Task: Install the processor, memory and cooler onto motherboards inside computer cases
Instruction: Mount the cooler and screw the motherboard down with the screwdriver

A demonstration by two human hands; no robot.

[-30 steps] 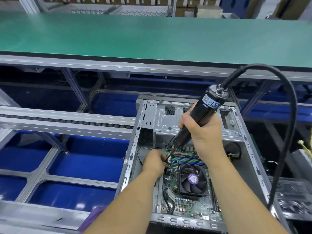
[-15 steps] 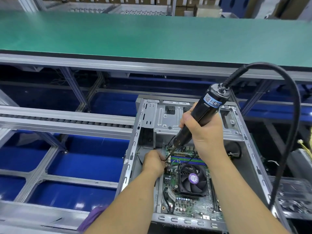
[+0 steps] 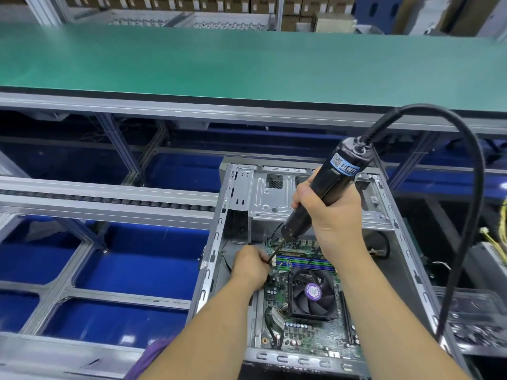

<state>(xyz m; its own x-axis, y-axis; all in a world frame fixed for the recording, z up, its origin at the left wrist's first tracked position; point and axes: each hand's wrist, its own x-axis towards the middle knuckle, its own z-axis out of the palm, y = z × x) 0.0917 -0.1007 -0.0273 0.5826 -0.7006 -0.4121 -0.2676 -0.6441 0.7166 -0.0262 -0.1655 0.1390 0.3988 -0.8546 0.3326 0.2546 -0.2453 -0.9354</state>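
We see an open case [image 3: 216, 242] lying on the line, with the board [image 3: 310, 333] flat on its floor. On the board sits the cooler [image 3: 312, 293], its fan with a purple centre label, and just beyond it lie the blue and green memory slots [image 3: 301, 261]. Whether a processor is under the cooler we cannot tell.

Our right hand [image 3: 333, 212] wraps its fingers tight round the black driver [image 3: 321, 193], which tilts down and to the left, its bit reaching the board's far left corner beside the slots. A thick cable [image 3: 472, 204] loops from the driver's top over to the right.

Our left hand [image 3: 251, 266] reaches in over the case's left wall, fingers curled at the bit's tip; whether they pinch a screw or the bit we cannot tell.

Beyond the case runs a green belt [image 3: 247, 64], with a roller rail [image 3: 109, 201] at left.
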